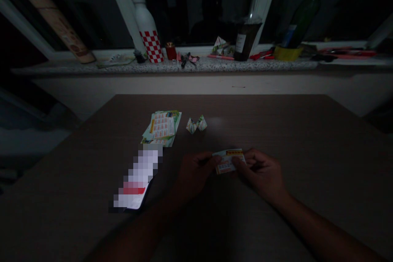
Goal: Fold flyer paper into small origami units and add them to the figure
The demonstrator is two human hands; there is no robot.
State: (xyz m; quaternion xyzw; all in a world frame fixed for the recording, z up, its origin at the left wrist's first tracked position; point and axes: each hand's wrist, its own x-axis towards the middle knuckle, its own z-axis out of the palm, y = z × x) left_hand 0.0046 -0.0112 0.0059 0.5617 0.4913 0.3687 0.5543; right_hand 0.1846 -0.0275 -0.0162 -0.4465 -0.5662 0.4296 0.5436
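Observation:
Between my two hands is a small printed paper card, pale with orange print and a yellow-and-red strip near its top edge. It looks folded, though its back is hidden. My left hand pinches its left side, thumb on the front. On the other side, my right hand grips the right part with its thumb lying across the face. Beyond my hands stand two small folded paper shapes, close together. A loose pile of similar printed cards lies to their left.
A lit phone, its screen blurred out, lies left of my left hand on the brown table. Along the stone windowsill stand a checkered bottle, a drink cup, a green bottle and a tall patterned tumbler.

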